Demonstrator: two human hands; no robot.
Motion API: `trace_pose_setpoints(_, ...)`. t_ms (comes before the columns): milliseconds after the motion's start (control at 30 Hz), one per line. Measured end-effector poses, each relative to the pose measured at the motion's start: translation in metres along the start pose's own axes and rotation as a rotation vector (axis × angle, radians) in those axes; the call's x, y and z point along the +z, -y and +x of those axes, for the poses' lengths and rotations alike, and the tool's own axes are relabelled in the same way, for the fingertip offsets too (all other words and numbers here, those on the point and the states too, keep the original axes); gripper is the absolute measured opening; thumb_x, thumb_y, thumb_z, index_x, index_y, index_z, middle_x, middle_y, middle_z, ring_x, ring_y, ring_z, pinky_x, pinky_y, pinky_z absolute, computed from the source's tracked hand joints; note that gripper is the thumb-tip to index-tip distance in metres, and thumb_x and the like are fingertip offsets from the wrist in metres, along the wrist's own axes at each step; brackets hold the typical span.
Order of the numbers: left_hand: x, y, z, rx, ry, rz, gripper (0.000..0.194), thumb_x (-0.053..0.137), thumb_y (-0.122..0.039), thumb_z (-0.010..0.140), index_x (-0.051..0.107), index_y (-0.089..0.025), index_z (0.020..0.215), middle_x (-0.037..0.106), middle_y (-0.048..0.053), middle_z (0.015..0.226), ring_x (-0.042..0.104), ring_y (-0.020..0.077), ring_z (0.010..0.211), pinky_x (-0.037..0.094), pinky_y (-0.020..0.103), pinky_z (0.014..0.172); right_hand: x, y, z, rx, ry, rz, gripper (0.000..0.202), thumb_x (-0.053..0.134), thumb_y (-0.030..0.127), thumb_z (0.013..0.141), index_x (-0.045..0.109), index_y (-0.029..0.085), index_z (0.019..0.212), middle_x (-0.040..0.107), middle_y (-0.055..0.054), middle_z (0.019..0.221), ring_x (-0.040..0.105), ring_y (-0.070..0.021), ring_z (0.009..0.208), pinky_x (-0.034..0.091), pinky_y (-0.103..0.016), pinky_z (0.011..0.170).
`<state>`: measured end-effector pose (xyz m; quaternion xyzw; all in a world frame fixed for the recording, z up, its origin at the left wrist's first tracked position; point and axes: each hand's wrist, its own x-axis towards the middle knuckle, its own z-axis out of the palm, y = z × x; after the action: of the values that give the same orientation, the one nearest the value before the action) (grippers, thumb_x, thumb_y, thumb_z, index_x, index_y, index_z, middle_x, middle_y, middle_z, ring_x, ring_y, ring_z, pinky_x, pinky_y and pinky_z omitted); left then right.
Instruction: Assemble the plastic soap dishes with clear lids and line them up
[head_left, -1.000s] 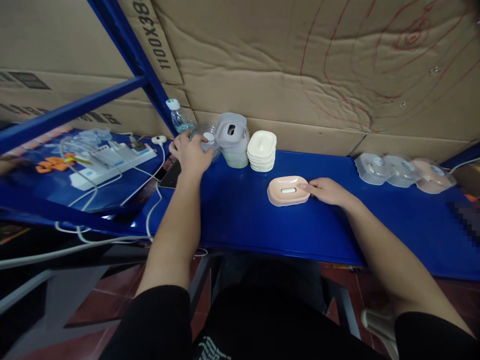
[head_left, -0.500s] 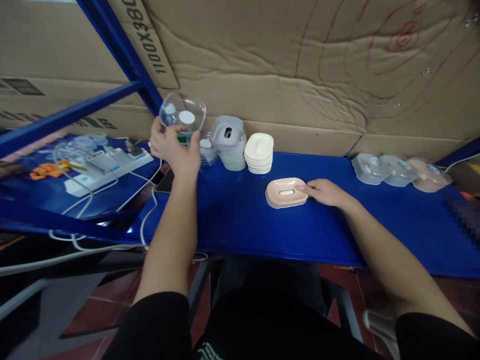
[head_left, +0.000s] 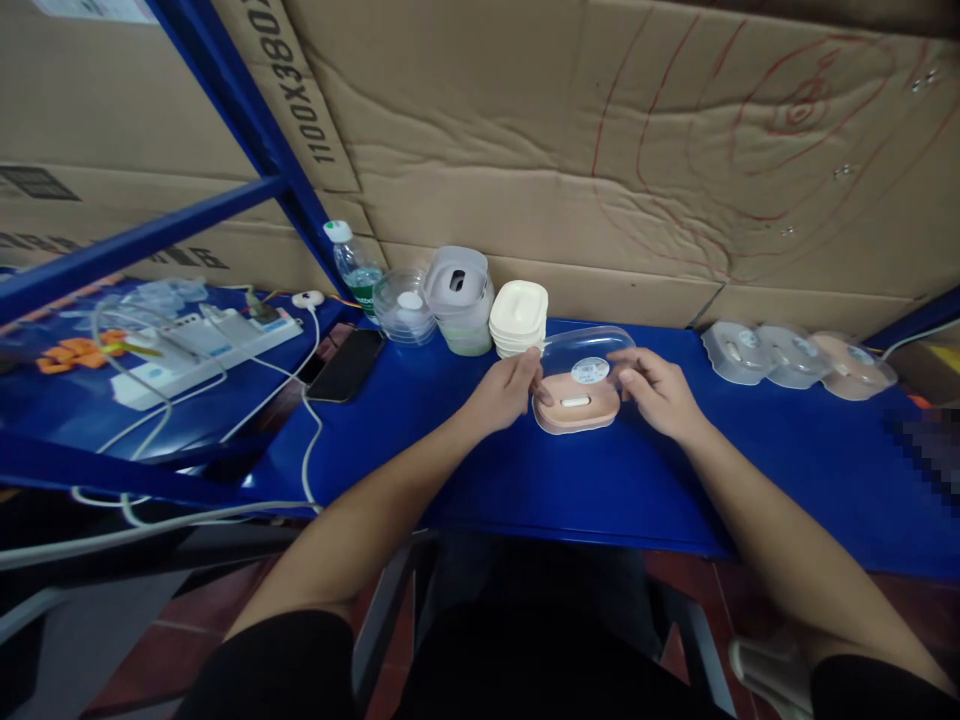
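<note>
A clear plastic lid [head_left: 559, 348] with a round white label is tilted over a pink dish [head_left: 561, 411] that has a white bar in its middle. My left hand [head_left: 508, 390] pinches the lid's left side. At its right side, my right hand [head_left: 654, 387] has its fingers closed on the lid's edge. The dish lies on the blue table. Behind my left hand stands a stack of cream dishes [head_left: 519, 310], with a stack of grey dishes [head_left: 457, 290] to its left. More clear lids [head_left: 405, 318] are piled farther left.
Three lidded dishes [head_left: 799, 357] stand in a row at the right. On the left are a green-labelled bottle [head_left: 354, 268], a black phone [head_left: 346, 365], a white power strip [head_left: 206, 350] with loose cables and orange pieces [head_left: 82, 352]. A blue post [head_left: 247, 110] rises at the left.
My left hand has brought the clear lid from above the lid pile rightward to the pink dish. My right hand has left the dish's edge and taken the lid's right side.
</note>
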<state>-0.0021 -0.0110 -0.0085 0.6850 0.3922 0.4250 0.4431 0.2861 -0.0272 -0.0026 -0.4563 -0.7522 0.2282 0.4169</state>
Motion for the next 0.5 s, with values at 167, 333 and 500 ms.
trace_pose_setpoints(167,0.003,0.011,0.003,-0.015,0.004,0.09,0.055,0.03,-0.066,0.11,0.057,-0.021,0.091,0.077,0.004,0.073,0.069,0.0152,0.062,0.05,0.027,0.062,0.005,-0.003,0.001,0.159,0.036,-0.008,0.052,0.06,0.072,0.097,0.068,0.022,0.083,0.071,-0.003,0.073,0.063,-0.0187,0.065,0.046,-0.032,0.062)
trace_pose_setpoints(333,-0.006,0.005,0.004,0.042,0.048,0.334,0.047,0.031,-0.05,0.111,0.059,-0.022,0.084,0.076,0.003,0.074,0.074,0.0195,0.077,0.053,0.035,0.082,0.005,-0.013,0.007,0.286,0.135,0.025,0.057,0.057,0.07,0.097,0.059,0.023,0.066,0.062,-0.001,0.061,0.055,-0.0169,0.057,0.039,-0.032,0.059)
trace_pose_setpoints(500,-0.007,-0.006,0.001,-0.028,0.145,0.647,0.055,0.027,-0.049,0.111,0.06,-0.022,0.077,0.075,0.006,0.075,0.073,0.0219,0.076,0.05,0.037,0.079,0.0,-0.017,0.009,0.342,0.286,-0.037,0.055,0.049,0.06,0.1,0.055,0.024,0.059,0.06,-0.001,0.055,0.053,-0.0169,0.056,0.038,-0.032,0.062)
